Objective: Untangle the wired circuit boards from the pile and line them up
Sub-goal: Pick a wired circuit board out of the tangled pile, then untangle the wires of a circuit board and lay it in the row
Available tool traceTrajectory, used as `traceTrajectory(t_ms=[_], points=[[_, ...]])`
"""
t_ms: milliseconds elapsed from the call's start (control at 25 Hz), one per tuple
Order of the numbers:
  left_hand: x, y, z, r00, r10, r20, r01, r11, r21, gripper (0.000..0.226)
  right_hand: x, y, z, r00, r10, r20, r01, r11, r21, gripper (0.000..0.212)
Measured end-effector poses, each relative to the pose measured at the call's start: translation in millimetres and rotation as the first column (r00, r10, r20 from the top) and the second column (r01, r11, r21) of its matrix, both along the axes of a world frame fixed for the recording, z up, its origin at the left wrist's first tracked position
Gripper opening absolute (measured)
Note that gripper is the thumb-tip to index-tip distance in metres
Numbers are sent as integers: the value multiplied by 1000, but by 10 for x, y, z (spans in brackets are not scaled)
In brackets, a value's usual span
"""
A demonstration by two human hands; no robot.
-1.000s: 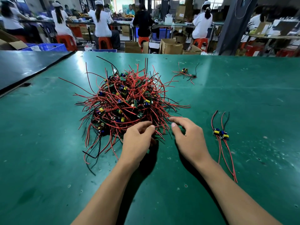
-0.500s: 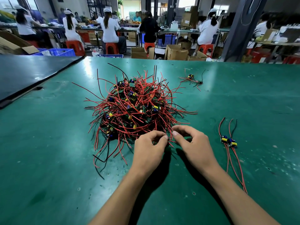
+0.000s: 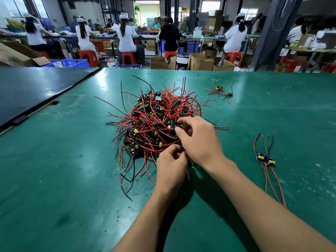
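A tangled pile of small circuit boards with red and black wires (image 3: 154, 120) lies in the middle of the green table (image 3: 54, 179). My left hand (image 3: 171, 166) is at the pile's near edge, fingers pinched on wires there. My right hand (image 3: 199, 140) reaches over the pile's right side, thumb and fingers closed around a board or wires in the pile. Two separated boards (image 3: 265, 160) lie side by side to the right, their red wires trailing toward me. Another loose wired board (image 3: 221, 90) lies at the far right of the pile.
A dark sheet (image 3: 32, 88) covers the table's far left corner. Beyond the far edge are cardboard boxes (image 3: 200, 61), blue crates (image 3: 72, 63), red stools, a dark pillar (image 3: 272, 33) and several seated people at benches.
My right hand has lifted from the table and moved forward onto the pile's right side. My left hand stays at the near edge. The view has shifted so the pile sits lower.
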State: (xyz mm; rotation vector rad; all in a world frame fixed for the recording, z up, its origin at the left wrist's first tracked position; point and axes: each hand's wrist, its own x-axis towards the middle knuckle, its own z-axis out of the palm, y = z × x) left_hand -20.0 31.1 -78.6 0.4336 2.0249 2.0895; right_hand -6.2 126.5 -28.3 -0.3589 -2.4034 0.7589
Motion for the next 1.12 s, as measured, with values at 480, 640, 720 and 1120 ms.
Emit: traceTrajectory(t_ms=[480, 640, 720, 1120], points=[[-33, -23, 39, 985, -40, 167, 9, 983, 184, 13, -386, -100, 95, 992, 59, 109, -3, 892, -452, 18], [-32, -27, 57, 982, -53, 181, 15, 979, 206, 11, -188, 20, 181, 997, 73, 30, -42, 809, -586, 13], [-34, -32, 50, 983, -64, 175, 31, 982, 184, 12, -16, 138, 193, 992, 124, 9, -82, 710, -699, 12], [69, 4, 33, 996, -21, -82, 17, 999, -47, 27, 749, 460, -386, 959, 280, -44, -189, 516, -836, 12]])
